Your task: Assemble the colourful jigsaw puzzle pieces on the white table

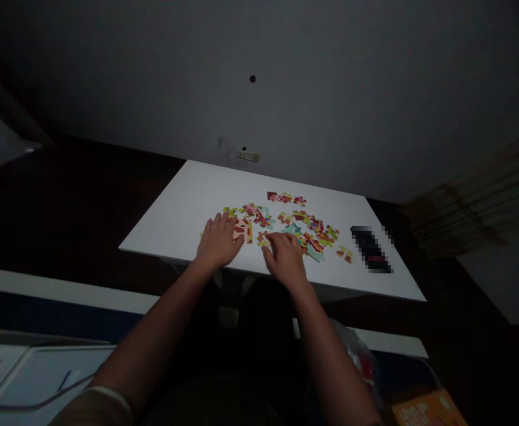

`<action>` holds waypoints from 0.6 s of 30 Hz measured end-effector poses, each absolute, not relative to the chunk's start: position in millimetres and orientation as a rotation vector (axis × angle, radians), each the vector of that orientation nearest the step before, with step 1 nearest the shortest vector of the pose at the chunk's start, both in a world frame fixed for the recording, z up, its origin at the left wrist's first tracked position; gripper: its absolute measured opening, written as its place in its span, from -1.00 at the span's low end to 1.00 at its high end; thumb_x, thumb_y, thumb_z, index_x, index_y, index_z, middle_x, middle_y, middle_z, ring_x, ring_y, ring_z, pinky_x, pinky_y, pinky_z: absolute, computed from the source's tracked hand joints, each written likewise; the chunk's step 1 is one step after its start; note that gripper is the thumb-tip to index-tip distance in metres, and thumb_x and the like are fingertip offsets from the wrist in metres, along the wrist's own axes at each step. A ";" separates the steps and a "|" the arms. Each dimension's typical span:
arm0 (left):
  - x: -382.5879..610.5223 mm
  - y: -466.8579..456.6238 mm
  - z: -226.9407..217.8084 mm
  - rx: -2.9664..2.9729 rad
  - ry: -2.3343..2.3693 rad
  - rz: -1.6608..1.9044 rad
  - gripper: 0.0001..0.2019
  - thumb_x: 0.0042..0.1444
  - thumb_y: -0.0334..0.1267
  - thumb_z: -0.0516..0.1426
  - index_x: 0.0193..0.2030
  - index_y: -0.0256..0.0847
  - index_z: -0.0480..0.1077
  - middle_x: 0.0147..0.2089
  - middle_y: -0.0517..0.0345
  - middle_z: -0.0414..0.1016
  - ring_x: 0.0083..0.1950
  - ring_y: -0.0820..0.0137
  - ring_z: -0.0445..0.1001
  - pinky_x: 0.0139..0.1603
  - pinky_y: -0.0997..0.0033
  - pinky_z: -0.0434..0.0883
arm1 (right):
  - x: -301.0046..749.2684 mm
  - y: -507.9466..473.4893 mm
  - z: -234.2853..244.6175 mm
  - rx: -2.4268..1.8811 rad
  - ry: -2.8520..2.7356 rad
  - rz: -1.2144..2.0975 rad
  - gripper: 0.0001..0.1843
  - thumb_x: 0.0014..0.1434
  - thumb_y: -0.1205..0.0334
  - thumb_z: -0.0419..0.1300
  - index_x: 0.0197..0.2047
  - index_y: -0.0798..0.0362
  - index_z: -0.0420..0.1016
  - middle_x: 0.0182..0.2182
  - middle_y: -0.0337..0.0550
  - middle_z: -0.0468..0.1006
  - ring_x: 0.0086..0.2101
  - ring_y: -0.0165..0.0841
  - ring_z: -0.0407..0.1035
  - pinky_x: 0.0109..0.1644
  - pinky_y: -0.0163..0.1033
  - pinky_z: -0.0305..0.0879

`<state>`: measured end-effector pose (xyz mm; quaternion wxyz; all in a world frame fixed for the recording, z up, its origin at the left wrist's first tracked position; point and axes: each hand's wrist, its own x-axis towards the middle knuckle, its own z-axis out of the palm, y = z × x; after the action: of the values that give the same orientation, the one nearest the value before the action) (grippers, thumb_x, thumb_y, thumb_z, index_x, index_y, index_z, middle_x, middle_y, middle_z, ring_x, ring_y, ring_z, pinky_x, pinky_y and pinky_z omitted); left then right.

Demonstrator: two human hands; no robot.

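Note:
My left hand point(219, 241) lies flat with its fingers out, over the left end of the puzzle pieces on the white table. Under and beside its thumb is a pink and brown joined section point(244, 229) with a yellow edge. My right hand point(286, 258) is curled, its index fingertip at a small yellow-brown puzzle piece point(262, 239) just right of that section. The thumb sits a little nearer to me. Loose, multicoloured puzzle pieces point(316, 236) lie heaped just right of this hand, partly overlapping. My left palm hides some of what is beneath it.
A row of pieces point(286, 198) lies farther back on the white table point(165, 204). Toward its right end is a dark, blurred-out object point(371, 249). A wall with a socket point(248, 156) stands behind. An orange box point(428, 408) is at lower right.

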<state>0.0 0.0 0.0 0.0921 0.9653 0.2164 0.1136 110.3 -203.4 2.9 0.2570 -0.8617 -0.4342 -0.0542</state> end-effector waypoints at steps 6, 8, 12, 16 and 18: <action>-6.5 -0.4 2.9 2.884 0.539 0.308 -0.38 0.45 0.02 -0.03 0.54 -0.21 0.17 0.63 -0.17 0.06 0.63 -0.04 0.03 0.59 -0.18 0.02 | 111.7 -202.7 1.9 -2.322 -1.129 -0.147 -0.64 0.40 0.10 0.20 0.20 0.00 0.52 0.08 0.05 0.60 0.15 0.06 0.29 0.27 0.18 0.28; -12.1 -0.8 4.0 2.893 0.498 0.274 -0.38 0.45 0.01 -0.02 0.54 -0.22 0.17 0.63 -0.18 0.06 0.64 -0.03 0.02 0.59 -0.17 0.03 | 111.8 -203.5 1.4 -2.321 -1.114 -0.144 -0.64 0.39 0.07 0.21 0.18 -0.01 0.53 0.06 0.07 0.60 0.14 0.07 0.30 0.25 0.19 0.29; -23.7 -3.1 5.3 2.908 0.461 0.261 -0.39 0.45 0.01 0.00 0.54 -0.19 0.18 0.62 -0.16 0.07 0.64 0.00 0.02 0.59 -0.16 0.04 | 108.8 -205.2 3.2 -2.326 -1.120 -0.164 -0.60 0.37 0.07 0.21 0.21 0.00 0.51 0.09 0.06 0.59 0.15 0.07 0.29 0.28 0.18 0.27; -30.3 -5.9 5.4 2.900 0.458 0.254 -0.36 0.44 0.02 0.01 0.53 -0.27 0.19 0.61 -0.21 0.09 0.64 0.01 0.04 0.60 -0.12 0.04 | 105.8 -204.6 4.9 -2.328 -1.204 -0.186 -0.50 0.35 0.21 0.15 0.33 0.04 0.42 0.25 0.02 0.52 0.25 0.07 0.22 0.37 0.19 0.19; -33.8 -4.0 6.3 2.878 0.458 0.282 -0.35 0.43 0.03 0.03 0.54 -0.28 0.16 0.61 -0.21 0.09 0.64 0.02 0.04 0.61 -0.11 0.05 | 106.3 -203.9 4.5 -2.346 -1.226 -0.167 -0.45 0.34 0.25 0.13 0.37 0.05 0.39 0.28 0.01 0.50 0.29 0.09 0.18 0.39 0.21 0.16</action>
<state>-33.8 -4.0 6.3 0.1066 0.9774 0.1557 0.0957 106.3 -203.9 4.5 0.2421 -0.8581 -0.4486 -0.0611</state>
